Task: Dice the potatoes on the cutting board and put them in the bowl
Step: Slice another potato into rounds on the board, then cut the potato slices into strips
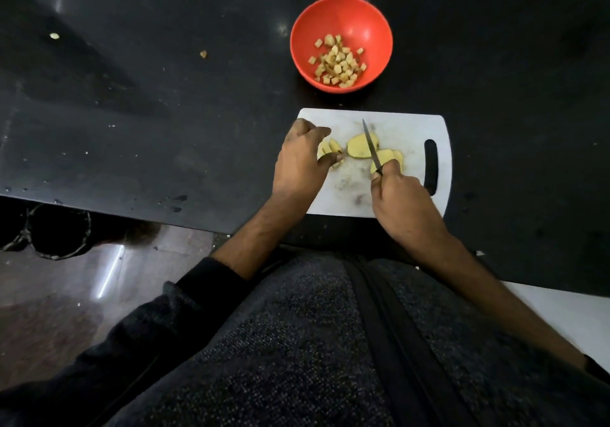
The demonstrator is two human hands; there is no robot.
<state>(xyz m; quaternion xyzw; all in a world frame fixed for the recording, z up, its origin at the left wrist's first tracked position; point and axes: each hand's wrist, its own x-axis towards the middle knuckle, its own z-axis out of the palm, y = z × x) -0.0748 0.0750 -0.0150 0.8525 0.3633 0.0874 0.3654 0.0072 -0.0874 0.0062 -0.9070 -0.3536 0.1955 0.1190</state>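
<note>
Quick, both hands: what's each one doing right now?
Left hand: pinches potato slices on the cutting board.
Right hand: grips the knife.

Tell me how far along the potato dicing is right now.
Partly done. The red bowl already holds a batch of diced cubes. In hand: the left hand holds a few potato pieces on the cutting board, while the right hand grips the knife over the larger slices. Left: dicing those slices and moving them to the bowl. Two stray bits lie on the counter.
</note>
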